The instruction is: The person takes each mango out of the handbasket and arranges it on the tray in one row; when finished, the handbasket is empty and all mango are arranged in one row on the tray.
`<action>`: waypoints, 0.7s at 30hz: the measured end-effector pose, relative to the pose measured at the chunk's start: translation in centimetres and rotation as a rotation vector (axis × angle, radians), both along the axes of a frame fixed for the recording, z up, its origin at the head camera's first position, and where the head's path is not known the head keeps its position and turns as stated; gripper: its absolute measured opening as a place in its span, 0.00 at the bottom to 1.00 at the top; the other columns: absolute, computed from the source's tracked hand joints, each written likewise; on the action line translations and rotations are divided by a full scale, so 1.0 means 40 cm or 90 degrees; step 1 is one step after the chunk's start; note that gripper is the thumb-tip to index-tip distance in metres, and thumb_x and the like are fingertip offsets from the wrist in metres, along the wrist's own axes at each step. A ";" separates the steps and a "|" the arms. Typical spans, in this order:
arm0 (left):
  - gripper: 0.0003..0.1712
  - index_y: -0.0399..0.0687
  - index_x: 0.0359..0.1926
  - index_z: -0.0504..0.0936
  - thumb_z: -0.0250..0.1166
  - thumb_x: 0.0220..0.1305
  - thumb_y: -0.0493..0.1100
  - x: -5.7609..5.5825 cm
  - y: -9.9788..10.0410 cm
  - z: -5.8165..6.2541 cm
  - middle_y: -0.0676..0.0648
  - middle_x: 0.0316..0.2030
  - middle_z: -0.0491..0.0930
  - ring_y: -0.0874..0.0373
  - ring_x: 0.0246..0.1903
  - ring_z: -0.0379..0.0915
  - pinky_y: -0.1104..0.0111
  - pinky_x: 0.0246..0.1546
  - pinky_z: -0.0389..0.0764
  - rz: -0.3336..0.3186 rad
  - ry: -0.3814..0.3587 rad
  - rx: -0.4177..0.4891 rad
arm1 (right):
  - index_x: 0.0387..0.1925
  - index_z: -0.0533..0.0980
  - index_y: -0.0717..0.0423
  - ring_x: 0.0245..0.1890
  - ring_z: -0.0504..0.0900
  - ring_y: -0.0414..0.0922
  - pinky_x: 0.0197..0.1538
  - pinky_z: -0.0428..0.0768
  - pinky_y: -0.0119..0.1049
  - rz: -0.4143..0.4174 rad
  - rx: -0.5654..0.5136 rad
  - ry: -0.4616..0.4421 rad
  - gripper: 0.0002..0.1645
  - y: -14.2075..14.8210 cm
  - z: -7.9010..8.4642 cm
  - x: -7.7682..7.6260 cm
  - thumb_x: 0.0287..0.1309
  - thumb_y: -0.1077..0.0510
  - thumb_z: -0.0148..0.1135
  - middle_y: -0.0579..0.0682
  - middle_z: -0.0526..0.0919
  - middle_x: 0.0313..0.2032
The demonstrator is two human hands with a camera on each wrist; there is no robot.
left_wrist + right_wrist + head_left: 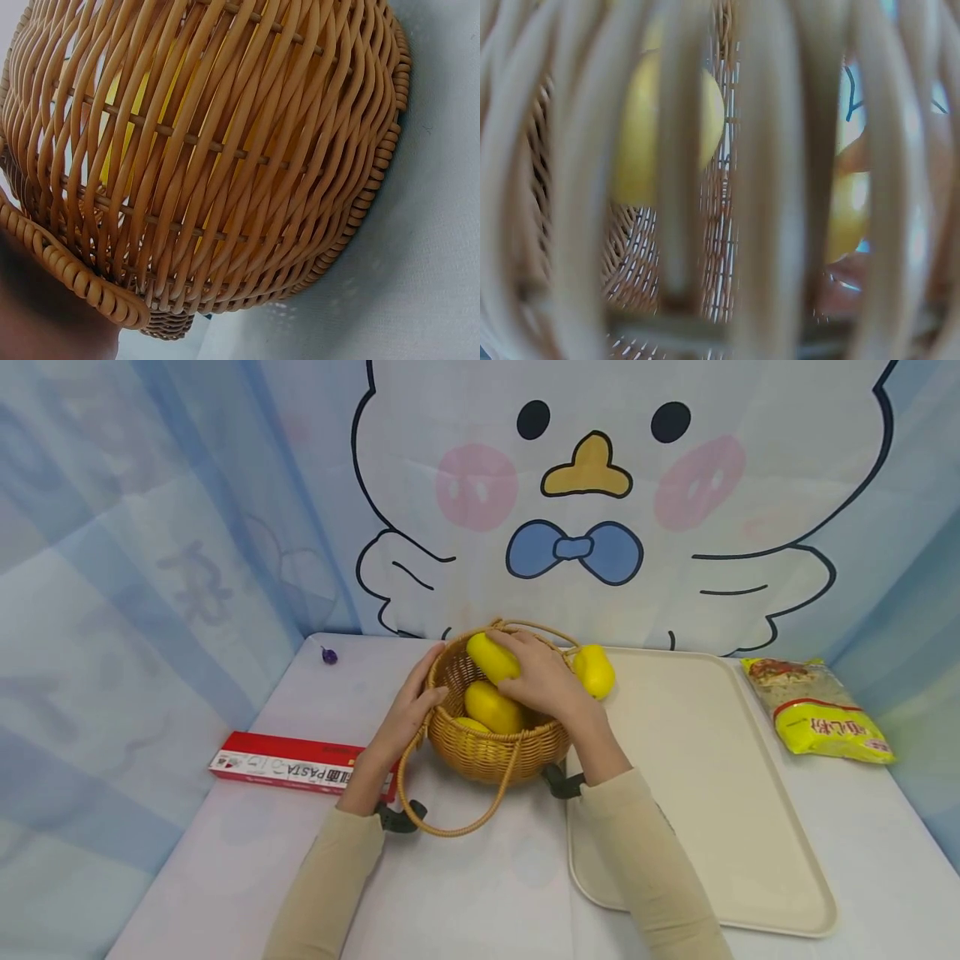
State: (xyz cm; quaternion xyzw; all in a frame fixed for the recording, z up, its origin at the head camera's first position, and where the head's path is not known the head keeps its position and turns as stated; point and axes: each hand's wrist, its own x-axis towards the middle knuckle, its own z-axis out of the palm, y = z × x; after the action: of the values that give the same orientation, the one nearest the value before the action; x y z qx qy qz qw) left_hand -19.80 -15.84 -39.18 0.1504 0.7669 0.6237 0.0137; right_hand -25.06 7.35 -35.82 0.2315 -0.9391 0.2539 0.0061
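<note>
A round wicker basket (495, 752) stands at the middle of the table, with yellow mango-like fruits (493, 707) inside. At its left rim my left hand (408, 710) grips the basket, thumb over the edge and fingers along the outside. My right hand (540, 672) reaches over the basket and holds one yellow mango-like fruit (487, 656) by its right end, near the far rim. The woven wall (225, 150) fills most of the left wrist view. Through blurred strands, the right wrist view shows a fruit inside (637, 135) and fingertips on the held fruit (849, 214).
Another yellow fruit (595, 672) lies just right of the basket, by the corner of a beige tray (720, 793). A red pasta box (292, 763) is at left, a small purple item (329, 656) behind it. A yellow food bag (821, 714) lies far right.
</note>
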 end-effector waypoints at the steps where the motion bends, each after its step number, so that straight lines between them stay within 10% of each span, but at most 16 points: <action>1: 0.39 0.54 0.79 0.49 0.51 0.71 0.43 -0.005 -0.002 -0.007 0.51 0.79 0.47 0.54 0.78 0.42 0.52 0.78 0.48 0.001 -0.001 0.000 | 0.75 0.59 0.33 0.70 0.67 0.53 0.69 0.69 0.56 0.004 -0.008 0.001 0.44 0.001 0.000 0.000 0.58 0.54 0.61 0.52 0.65 0.72; 9: 0.38 0.68 0.78 0.50 0.51 0.71 0.45 -0.047 -0.013 -0.073 0.60 0.78 0.48 0.59 0.78 0.42 0.53 0.78 0.47 0.011 0.012 0.000 | 0.72 0.63 0.32 0.67 0.69 0.47 0.67 0.71 0.51 0.050 -0.115 -0.017 0.44 0.016 -0.001 -0.004 0.52 0.55 0.61 0.45 0.68 0.70; 21: 0.38 0.71 0.77 0.52 0.52 0.69 0.48 -0.046 -0.010 -0.079 0.62 0.77 0.50 0.60 0.77 0.44 0.51 0.77 0.49 0.024 0.029 -0.008 | 0.70 0.62 0.21 0.59 0.74 0.44 0.60 0.75 0.47 0.059 -0.343 -0.023 0.45 0.051 -0.004 0.004 0.53 0.59 0.61 0.36 0.70 0.68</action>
State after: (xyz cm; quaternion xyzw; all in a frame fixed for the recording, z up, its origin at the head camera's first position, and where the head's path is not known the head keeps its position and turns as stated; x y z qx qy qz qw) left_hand -21.65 -16.22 -42.36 0.1502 0.7735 0.6155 -0.0148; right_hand -24.90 9.37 -35.97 0.2596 -0.8260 0.4989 0.0388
